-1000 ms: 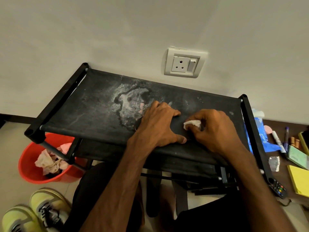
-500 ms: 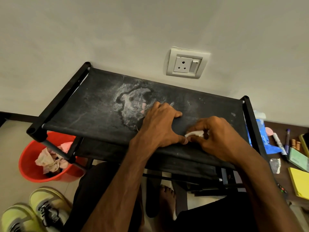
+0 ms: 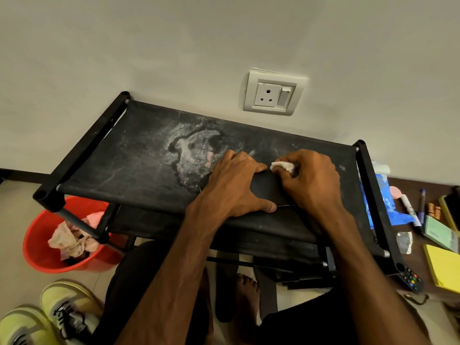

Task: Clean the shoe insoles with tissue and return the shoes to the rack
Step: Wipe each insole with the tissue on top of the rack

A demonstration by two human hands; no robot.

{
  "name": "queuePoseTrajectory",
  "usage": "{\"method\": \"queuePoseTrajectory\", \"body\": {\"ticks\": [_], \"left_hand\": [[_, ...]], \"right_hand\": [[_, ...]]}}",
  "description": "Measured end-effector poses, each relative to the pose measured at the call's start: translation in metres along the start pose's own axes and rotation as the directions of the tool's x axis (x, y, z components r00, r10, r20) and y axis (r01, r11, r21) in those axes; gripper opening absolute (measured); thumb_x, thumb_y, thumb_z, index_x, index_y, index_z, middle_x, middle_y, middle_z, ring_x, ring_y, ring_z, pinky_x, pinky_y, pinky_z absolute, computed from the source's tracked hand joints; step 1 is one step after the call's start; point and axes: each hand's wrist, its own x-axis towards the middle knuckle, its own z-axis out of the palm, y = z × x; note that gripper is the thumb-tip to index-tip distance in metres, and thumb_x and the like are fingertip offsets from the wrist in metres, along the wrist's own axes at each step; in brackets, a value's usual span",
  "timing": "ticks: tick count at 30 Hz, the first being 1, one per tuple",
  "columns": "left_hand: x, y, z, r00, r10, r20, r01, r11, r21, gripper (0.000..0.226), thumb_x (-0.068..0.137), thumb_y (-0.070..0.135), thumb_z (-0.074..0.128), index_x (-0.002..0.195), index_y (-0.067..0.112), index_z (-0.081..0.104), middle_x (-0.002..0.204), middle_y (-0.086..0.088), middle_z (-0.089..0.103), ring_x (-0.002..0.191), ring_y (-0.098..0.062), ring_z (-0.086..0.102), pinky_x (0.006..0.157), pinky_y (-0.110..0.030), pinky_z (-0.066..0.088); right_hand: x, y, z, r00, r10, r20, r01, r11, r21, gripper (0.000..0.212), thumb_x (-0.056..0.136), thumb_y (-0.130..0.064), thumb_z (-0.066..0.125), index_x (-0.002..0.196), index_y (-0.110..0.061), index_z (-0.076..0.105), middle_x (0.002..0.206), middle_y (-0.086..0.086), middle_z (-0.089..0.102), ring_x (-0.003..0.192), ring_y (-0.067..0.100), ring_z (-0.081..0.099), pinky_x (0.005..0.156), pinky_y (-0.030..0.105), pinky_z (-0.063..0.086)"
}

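Head: tissue [image 3: 282, 166] pinched in right hand [image 3: 311, 181] — insole [image 3: 266, 189] under left hand [image 3: 234, 185].

A white wall socket [image 3: 272, 94] with a switch sits on the pale wall. A red bucket [image 3: 99, 263] stands on the floor at the left. At the right, on a dark brown surface [image 3: 418, 257], lie a blue plastic bag [image 3: 383, 202], a white marker [image 3: 409, 210], a blue pen [image 3: 421, 202], a green pad [image 3: 439, 231], a yellow notepad [image 3: 443, 267] and a black remote [image 3: 409, 280] with coloured buttons.
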Motion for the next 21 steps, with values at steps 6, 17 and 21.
{"method": "queuePoseTrajectory", "body": {"ticks": [6,17,21], "left_hand": [[-0.003,-0.001,-0.002,1.0,-0.008,-0.012,0.008,1.0,-0.013,0.094,0.068,0.072,0.076,0.149,0.034,0.046,0.144,0.006,0.044,0.132,-0.019,0.031,0.114,-0.036,0.03],[-0.002,0.01,-0.001,0.997,0.045,-0.062,-0.051,0.994,-0.094,0.099,0.073,0.064,0.077,0.155,0.028,0.034,0.149,0.006,0.038,0.136,-0.016,0.026,0.115,-0.034,0.029],[0.003,0.014,0.007,0.994,0.077,-0.072,-0.081,0.996,-0.047,0.087,0.074,0.065,0.075,0.148,0.032,0.045,0.144,0.009,0.043,0.132,-0.016,0.03,0.115,-0.039,0.031]], "right_hand": [[-0.008,0.014,-0.01,0.974,0.141,-0.175,-0.063,0.919,0.39,0.014,0.087,-0.031,0.079,0.099,-0.024,0.081,0.089,-0.014,0.076,0.081,0.002,0.071,0.078,0.032,0.061],[-0.02,0.024,-0.025,0.975,0.109,-0.192,-0.014,0.899,0.437,0.011,0.089,-0.028,0.079,0.1,-0.027,0.08,0.094,-0.016,0.076,0.092,0.003,0.071,0.083,0.031,0.06],[-0.019,0.025,-0.025,0.976,0.062,-0.207,0.023,0.923,0.384,0.015,0.088,-0.025,0.079,0.103,-0.027,0.079,0.098,-0.016,0.074,0.094,-0.001,0.069,0.084,0.027,0.059]]}}
